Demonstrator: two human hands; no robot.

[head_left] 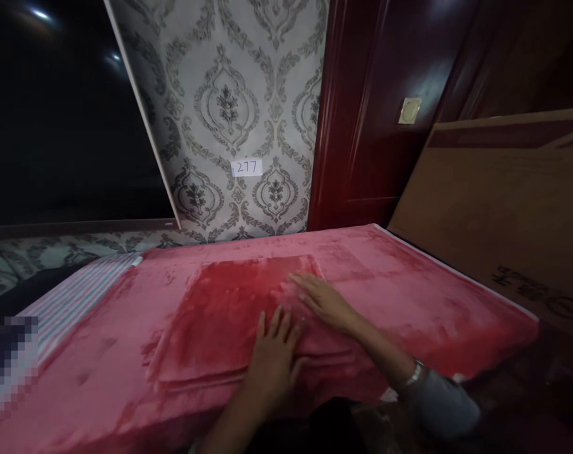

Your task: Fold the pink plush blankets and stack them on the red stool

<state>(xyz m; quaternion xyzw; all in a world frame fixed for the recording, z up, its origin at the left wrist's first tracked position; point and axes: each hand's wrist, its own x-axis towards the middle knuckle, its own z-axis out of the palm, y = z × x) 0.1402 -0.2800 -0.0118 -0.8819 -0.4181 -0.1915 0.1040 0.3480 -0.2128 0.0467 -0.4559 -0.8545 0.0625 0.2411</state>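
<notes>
A folded red plush cloth lies flat on a pink plush cover. Its layered edges show along the side nearest me. My left hand rests on the near part of the folded cloth, palm down with fingers spread. Farther to the right, my right hand lies on the cloth with fingers stretched out and slightly blurred. Lighter smears in the pile show around the right fingertips. Neither hand grips anything.
A striped cloth runs along the left side of the surface. A large cardboard box stands at the right edge. Behind are a dark screen, patterned wallpaper with a "277" paper label, and a dark red wooden panel.
</notes>
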